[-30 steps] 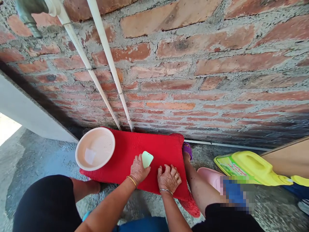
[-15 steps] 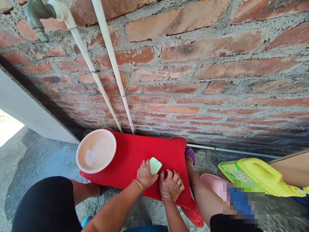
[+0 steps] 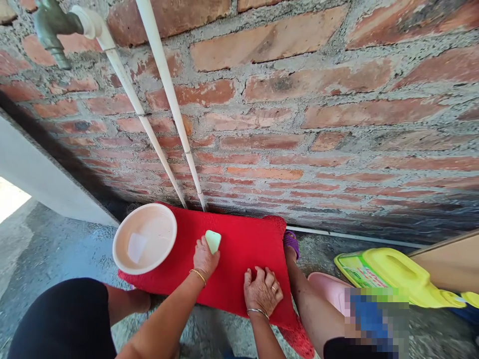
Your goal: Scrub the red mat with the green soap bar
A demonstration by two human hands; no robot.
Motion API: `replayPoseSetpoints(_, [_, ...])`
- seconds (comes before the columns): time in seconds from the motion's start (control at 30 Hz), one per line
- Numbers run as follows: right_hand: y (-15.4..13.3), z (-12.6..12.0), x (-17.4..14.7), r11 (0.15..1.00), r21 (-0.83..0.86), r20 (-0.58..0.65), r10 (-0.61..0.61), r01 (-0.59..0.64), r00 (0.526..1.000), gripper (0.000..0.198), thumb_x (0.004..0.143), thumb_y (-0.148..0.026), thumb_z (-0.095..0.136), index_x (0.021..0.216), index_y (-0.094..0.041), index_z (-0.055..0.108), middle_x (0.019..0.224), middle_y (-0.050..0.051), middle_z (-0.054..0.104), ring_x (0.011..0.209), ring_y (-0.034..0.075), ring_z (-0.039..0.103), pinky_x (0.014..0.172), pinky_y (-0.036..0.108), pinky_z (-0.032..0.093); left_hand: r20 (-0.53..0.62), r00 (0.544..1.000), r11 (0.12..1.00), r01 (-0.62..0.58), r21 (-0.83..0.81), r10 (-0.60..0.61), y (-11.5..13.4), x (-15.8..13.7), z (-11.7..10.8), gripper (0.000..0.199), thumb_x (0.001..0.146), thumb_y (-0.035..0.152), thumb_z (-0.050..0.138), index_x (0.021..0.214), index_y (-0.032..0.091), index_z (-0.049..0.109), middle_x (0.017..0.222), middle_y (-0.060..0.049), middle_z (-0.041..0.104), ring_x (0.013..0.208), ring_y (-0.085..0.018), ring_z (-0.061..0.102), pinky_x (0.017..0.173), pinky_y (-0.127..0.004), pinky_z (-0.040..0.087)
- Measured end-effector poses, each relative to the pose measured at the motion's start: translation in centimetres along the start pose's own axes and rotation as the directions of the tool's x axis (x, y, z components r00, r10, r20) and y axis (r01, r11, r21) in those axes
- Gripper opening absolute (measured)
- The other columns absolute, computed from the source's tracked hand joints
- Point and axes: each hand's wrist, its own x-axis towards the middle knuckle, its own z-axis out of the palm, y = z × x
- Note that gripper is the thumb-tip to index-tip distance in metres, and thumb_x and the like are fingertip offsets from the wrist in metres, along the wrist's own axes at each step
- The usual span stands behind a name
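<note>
A red cloth (image 3: 239,239) lies spread over a low flat support by the wall, its edges hanging at the right. My left hand (image 3: 205,260) grips a pale green rounded block (image 3: 213,241) with a small dark spot near its top edge. The block sits on the cloth, left of the middle; its underside is hidden. My right hand (image 3: 263,290) rests on the cloth towards the right end, fingers spread and bent, holding nothing. At the cloth's left end stands a pale pink basin (image 3: 159,242) with water and a whitish square patch inside.
A brick wall (image 3: 269,114) rises behind, with two white pipes (image 3: 170,94) and a tap (image 3: 56,30) at upper left. On the floor at right lie a yellow jug (image 3: 396,274) and a pink basin (image 3: 325,289). My legs flank the cloth.
My left hand has slid the pale green block leftwards and slightly away over the cloth, towards the basin. My right hand stays in about the same place on the cloth.
</note>
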Motion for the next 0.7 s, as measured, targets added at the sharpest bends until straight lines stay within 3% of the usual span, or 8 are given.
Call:
replayPoseSetpoints(0.07, [0.1, 0.0, 0.0, 1.000, -0.007, 0.035, -0.001, 0.002, 0.999, 0.036, 0.092, -0.039, 0.040, 0.103, -0.017, 0.067, 0.121, 0.017, 0.058, 0.115, 0.032, 0.048, 0.094, 0.046, 0.032, 0.175, 0.966, 0.981, -0.190, -0.025, 0.192, 1.3, -2.0, 1.6, 0.079, 0.073, 0.040, 0.061, 0.143, 0.012, 0.034, 0.139, -0.015, 0.046, 0.126, -0.026, 0.047, 0.103, -0.030, 0.039])
replayPoseSetpoints(0.17, [0.2, 0.0, -0.1, 1.000, -0.013, 0.080, -0.006, 0.007, 0.997, 0.038, 0.092, -0.040, 0.039, 0.106, -0.017, 0.066, 0.123, 0.018, 0.057, 0.116, 0.032, 0.048, 0.095, 0.046, 0.031, 0.303, 0.883, 0.931, -0.361, -0.050, 0.359, 1.4, -4.0, 2.2, 0.083, 0.072, 0.043, 0.059, 0.146, 0.015, 0.033, 0.146, -0.012, 0.043, 0.134, -0.026, 0.039, 0.114, -0.030, 0.027])
replayPoseSetpoints(0.27, [0.1, -0.2, 0.0, 1.000, -0.016, 0.101, 0.013, -0.012, 0.995, 0.037, 0.093, -0.038, 0.038, 0.107, -0.018, 0.066, 0.125, 0.018, 0.057, 0.118, 0.033, 0.047, 0.096, 0.047, 0.031, 0.320, 0.877, 0.921, -0.387, 0.030, 0.358, -1.0, -4.2, 0.7, 0.085, 0.074, 0.042, 0.054, 0.150, 0.013, 0.027, 0.151, -0.011, 0.038, 0.140, -0.028, 0.030, 0.118, -0.034, 0.019])
replayPoseSetpoints(0.4, [-0.5, -1.3, 0.8, 0.999, -0.005, 0.165, 0.047, -0.047, 0.985, 0.035, 0.092, -0.036, 0.038, 0.107, -0.019, 0.066, 0.125, 0.017, 0.056, 0.117, 0.033, 0.048, 0.095, 0.047, 0.032, 0.324, 0.897, 0.897, -0.382, 0.221, 0.302, -6.1, -3.4, -2.1, 0.083, 0.075, 0.033, 0.051, 0.152, 0.018, 0.024, 0.154, -0.010, 0.034, 0.140, -0.033, 0.029, 0.117, -0.044, 0.020])
replayPoseSetpoints(0.47, [-1.2, -2.3, 1.3, 0.998, 0.011, 0.225, 0.051, -0.055, 0.973, 0.034, 0.089, -0.031, 0.042, 0.110, -0.019, 0.065, 0.126, 0.017, 0.055, 0.114, 0.032, 0.051, 0.094, 0.045, 0.034, 0.364, 0.870, 0.856, -0.440, 0.272, 0.332, -8.3, -3.0, -2.9, 0.085, 0.072, 0.028, 0.052, 0.152, 0.022, 0.024, 0.153, -0.008, 0.035, 0.138, -0.033, 0.030, 0.116, -0.048, 0.022])
replayPoseSetpoints(0.53, [-2.5, -3.6, 1.5, 0.995, 0.092, 0.300, -0.055, 0.028, 0.952, 0.035, 0.084, -0.025, 0.046, 0.114, -0.020, 0.063, 0.127, 0.015, 0.055, 0.114, 0.029, 0.052, 0.095, 0.043, 0.036, 0.431, 0.818, 0.806, -0.522, 0.279, 0.381, -9.6, -2.6, -3.2, 0.088, 0.069, 0.027, 0.055, 0.151, 0.026, 0.023, 0.153, -0.007, 0.034, 0.138, -0.032, 0.028, 0.116, -0.050, 0.020])
replayPoseSetpoints(0.6, [-4.1, -4.8, 1.1, 0.952, 0.249, 0.390, -0.268, 0.180, 0.881, 0.043, 0.077, -0.018, 0.049, 0.118, -0.023, 0.062, 0.127, 0.011, 0.056, 0.117, 0.026, 0.051, 0.098, 0.038, 0.036, 0.492, 0.772, 0.777, -0.572, 0.263, 0.401, -10.3, -2.3, -3.2, 0.092, 0.067, 0.028, 0.058, 0.152, 0.028, 0.022, 0.155, -0.005, 0.031, 0.140, -0.032, 0.025, 0.117, -0.051, 0.017])
replayPoseSetpoints(0.7, [-6.8, -6.1, -0.6, 0.852, 0.431, 0.501, -0.499, 0.297, 0.707, 0.059, 0.068, -0.013, 0.052, 0.125, -0.026, 0.058, 0.130, 0.006, 0.055, 0.123, 0.022, 0.048, 0.102, 0.032, 0.034, 0.516, 0.742, 0.774, -0.595, 0.215, 0.427, -10.4, -1.9, -3.3, 0.093, 0.065, 0.027, 0.057, 0.151, 0.027, 0.023, 0.156, -0.005, 0.029, 0.142, -0.031, 0.023, 0.118, -0.049, 0.018])
